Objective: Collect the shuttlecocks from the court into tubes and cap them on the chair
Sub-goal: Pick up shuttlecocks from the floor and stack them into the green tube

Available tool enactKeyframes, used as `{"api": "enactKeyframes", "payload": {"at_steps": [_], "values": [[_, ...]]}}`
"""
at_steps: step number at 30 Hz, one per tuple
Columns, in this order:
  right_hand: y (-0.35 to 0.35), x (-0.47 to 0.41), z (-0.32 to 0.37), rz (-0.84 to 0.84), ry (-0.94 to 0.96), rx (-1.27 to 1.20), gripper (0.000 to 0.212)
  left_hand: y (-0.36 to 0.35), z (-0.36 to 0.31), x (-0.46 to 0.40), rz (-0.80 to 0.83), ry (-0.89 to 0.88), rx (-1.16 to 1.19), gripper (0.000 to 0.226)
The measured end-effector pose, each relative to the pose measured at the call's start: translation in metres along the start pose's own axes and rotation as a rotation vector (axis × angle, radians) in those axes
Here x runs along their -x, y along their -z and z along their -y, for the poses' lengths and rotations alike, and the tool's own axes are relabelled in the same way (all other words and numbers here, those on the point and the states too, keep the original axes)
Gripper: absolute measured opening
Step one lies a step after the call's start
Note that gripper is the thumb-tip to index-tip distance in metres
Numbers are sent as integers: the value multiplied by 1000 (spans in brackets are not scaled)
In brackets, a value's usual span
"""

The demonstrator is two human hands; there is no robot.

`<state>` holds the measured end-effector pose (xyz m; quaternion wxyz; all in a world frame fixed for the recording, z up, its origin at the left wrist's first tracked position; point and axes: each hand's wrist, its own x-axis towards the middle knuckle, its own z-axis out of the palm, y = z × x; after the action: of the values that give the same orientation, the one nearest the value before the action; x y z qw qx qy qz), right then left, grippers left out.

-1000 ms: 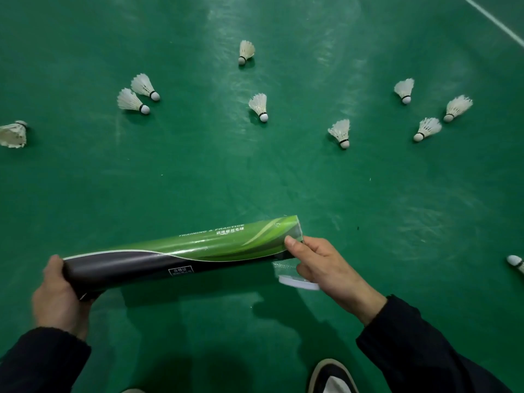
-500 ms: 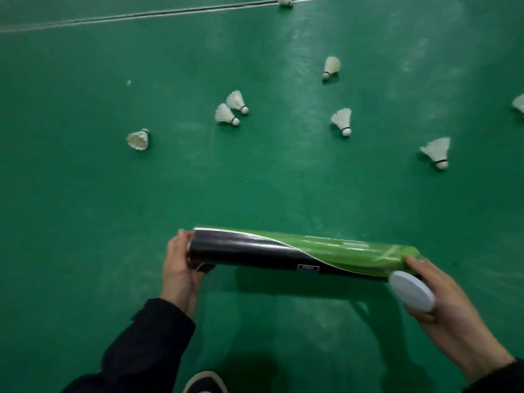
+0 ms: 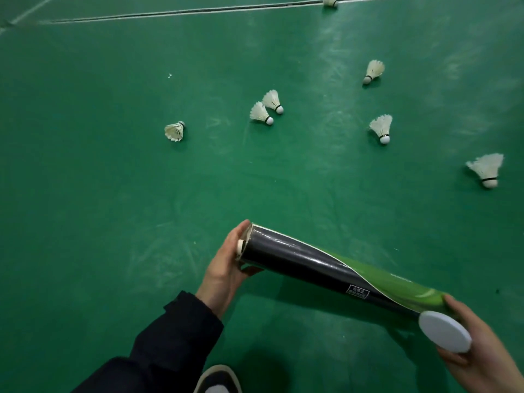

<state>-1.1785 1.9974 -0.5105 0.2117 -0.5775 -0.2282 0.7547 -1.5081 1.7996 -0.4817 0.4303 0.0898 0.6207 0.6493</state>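
Tube (image 3: 334, 272): you are tilting it, its black end now rising toward frame centre, its green end dropping to the lower right.
Left hand (image 3: 226, 268): you are now cupping the black end.
Cap (image 3: 444, 331): moving lower right with your right hand (image 3: 479, 353).

Left hand (image 3: 226, 268) cupping the black end of the tube (image 3: 334, 273), cork tip peeking out; right hand (image 3: 479, 350) gripping the green end plus white cap (image 3: 444, 331). Shuttlecocks (image 3: 262, 112) scattered on green floor (image 3: 99, 180) from 11 to 2 o'clock.
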Motion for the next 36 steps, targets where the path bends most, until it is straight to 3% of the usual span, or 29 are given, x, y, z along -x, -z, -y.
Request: {"api": "enactKeyframes", "payload": {"at_steps": [2, 4, 5, 8, 11, 13, 17, 23, 26, 29, 32, 36], "values": [[3, -1, -1, -29, 9, 22, 23, -4, 2, 1, 12, -80, -277, 98], [1, -1, 0, 4, 12, 42, 28, -7, 6, 1, -39, -192, -498, 99], [-2, 0, 0, 21, 23, 57, 30, -8, 8, 1, -97, -229, -496, 94], [-8, 4, 0, 80, 59, 81, 39, -8, 12, -7, -229, -165, -140, 83], [-15, 21, 6, 158, 83, 130, 28, 7, 13, -19, -252, -59, 103, 102], [-18, 25, 9, 165, 101, 139, 27, 18, 15, -23, -245, -36, 94, 86], [-21, 17, 4, 93, 111, 118, 56, 30, 24, -25, -256, -39, 68, 74], [-28, 13, 5, 13, 101, 41, 56, 31, 25, -23, -267, -38, 158, 19], [-28, 16, 8, 21, 82, 7, 49, 31, 24, -23, -231, -31, 181, 34], [-21, 14, 10, 1, 122, -115, 37, 40, 27, -28, -280, -15, 207, 20], [-4, 4, 15, -129, 184, -169, 28, 60, 28, -31, -349, 23, 246, 13], [13, -8, 11, -251, 84, -152, 24, 73, 24, -27, -356, 47, 237, 22]]}}
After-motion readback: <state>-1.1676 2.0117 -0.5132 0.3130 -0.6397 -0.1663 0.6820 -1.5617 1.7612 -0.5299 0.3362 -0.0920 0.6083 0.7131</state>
